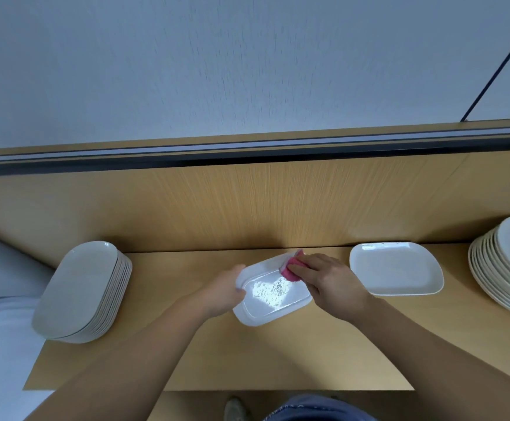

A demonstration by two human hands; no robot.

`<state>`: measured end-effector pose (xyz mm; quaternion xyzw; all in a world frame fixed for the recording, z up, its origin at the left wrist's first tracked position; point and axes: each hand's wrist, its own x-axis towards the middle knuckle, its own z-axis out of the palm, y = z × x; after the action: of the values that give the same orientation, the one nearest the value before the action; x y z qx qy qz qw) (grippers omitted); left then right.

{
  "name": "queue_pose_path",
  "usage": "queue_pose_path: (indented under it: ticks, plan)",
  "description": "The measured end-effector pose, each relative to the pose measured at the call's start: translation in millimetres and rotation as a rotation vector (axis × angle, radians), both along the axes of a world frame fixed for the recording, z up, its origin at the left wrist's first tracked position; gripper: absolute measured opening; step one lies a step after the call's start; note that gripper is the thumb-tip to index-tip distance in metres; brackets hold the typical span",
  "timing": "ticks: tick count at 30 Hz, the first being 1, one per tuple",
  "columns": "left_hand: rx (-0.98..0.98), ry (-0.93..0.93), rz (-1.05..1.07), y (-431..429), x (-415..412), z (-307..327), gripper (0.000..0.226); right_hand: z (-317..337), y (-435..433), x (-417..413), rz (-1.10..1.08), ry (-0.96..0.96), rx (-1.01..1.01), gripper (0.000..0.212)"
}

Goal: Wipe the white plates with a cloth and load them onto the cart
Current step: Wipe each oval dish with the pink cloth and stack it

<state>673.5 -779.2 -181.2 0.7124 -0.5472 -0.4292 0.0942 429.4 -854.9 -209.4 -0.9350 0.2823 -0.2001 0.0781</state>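
The white rounded-rectangular plate (273,294) lies mid-way along the pale wooden counter (186,360), seemingly underside up, since a stamped mark shows. Its long axis runs left to right, the right end angled toward the back panel. The left hand (223,294) grips its left rim with curled fingers. The right hand (329,284) pinches a pink cloth (290,268) against its far right corner. I judge the wiping unfinished. A single white plate (396,270) sits just to the right, a left stack of white plates (80,290) and a right stack of white plates (509,268) wait, and no cart shows.
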Motion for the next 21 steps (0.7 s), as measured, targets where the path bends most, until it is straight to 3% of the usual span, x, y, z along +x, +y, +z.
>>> queue_pose_path:
  ticks: [9,14,18,21]
  plan:
    - [-0.055,-0.022,0.060,-11,-2,-14,0.017,-10,-15,64,0.268,0.236,0.001,0.070]
    - [-0.058,-0.036,0.026,-15,-1,-22,0.019,-30,-10,73,0.192,0.509,0.076,0.074]
    - [-0.059,-0.064,0.024,-18,-1,-29,0.021,-39,-5,82,0.153,0.447,0.044,0.055]
    - [-0.056,-0.055,0.056,-21,-1,-32,0.026,-42,-10,88,0.107,0.390,0.038,0.056]
